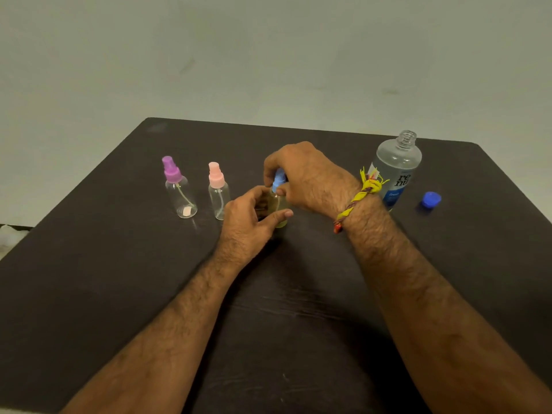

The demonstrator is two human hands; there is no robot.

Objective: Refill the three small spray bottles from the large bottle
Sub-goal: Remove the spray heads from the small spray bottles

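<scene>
Three small clear spray bottles stand on a dark table (119, 264). The purple-topped bottle (179, 189) is leftmost and the pink-topped bottle (218, 191) is beside it; both look empty. My left hand (251, 216) holds the body of the third bottle (279, 207), which looks yellowish. My right hand (301, 174) grips its blue spray top (279, 180) from above. The large clear bottle (395, 168) stands uncapped behind my right wrist, with its blue cap (431, 200) lying to its right.
A pale wall rises behind the table's far edge. On my right wrist is a yellow thread band (358, 198). At the far left, beyond the table edge, a bit of something white (9, 237) shows.
</scene>
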